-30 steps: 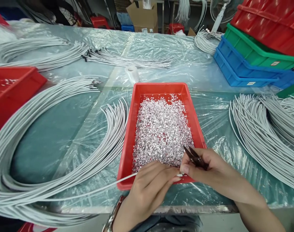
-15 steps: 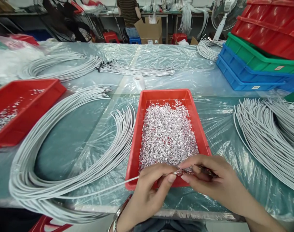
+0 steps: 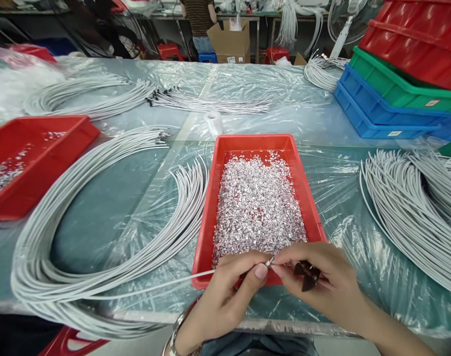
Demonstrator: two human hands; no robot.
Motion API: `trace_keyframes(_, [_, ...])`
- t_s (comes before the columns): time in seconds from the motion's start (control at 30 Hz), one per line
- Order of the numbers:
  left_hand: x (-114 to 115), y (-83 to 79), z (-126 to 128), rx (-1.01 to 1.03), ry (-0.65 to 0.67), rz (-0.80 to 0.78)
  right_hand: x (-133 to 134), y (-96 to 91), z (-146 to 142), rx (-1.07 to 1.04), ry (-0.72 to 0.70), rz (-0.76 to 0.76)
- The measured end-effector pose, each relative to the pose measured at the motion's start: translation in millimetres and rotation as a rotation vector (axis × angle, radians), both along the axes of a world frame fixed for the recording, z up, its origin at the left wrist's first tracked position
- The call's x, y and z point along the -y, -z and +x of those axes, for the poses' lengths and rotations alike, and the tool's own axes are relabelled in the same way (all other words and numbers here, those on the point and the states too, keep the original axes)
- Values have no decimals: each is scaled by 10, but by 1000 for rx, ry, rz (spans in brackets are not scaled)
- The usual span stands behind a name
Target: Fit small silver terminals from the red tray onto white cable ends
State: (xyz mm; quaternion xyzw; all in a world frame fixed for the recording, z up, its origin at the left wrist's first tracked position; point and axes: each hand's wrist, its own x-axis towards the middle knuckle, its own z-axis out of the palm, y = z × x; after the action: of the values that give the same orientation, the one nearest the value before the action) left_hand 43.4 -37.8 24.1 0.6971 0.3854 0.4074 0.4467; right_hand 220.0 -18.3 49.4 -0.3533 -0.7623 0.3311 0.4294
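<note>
My left hand pinches the end of a thin white cable that runs off to the left over the table edge. My right hand meets it at the cable's tip, fingers pinched on the small silvery end, with dark snips tucked in its palm. Both hands hover over the near edge of a red tray filled with silvery foil scraps.
A big loop of white cables lies left of the tray, another bundle at the right. A second red tray sits far left. Stacked blue, green and red bins stand back right. A tape roll is behind the tray. A person stands far back.
The snips have swung down from pointing up over the tray to lying in my right palm. Both hands stay pinched together at the cable tip. The camera view has lifted slightly.
</note>
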Motion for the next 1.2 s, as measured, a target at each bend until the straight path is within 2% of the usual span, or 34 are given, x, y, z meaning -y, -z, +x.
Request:
trace_keyframes(0.37, [27,8,14,-12,-51,35,20,22,-17,23,-13,-89])
trace_keyframes(0.57, [38,37,52,-43,-131,41,49,11,-10,54,42,-92])
trace_keyframes(0.8, [8,35,80,-47,-168,145,65,0,-10,42,41,-123])
trace_keyframes(1.0, [2,39,80,-40,-161,142,61,-15,-40,36,69,-146])
trace_keyframes(1.2, [6,55,63,4,-224,83,119,-48,-18,45,29,-241])
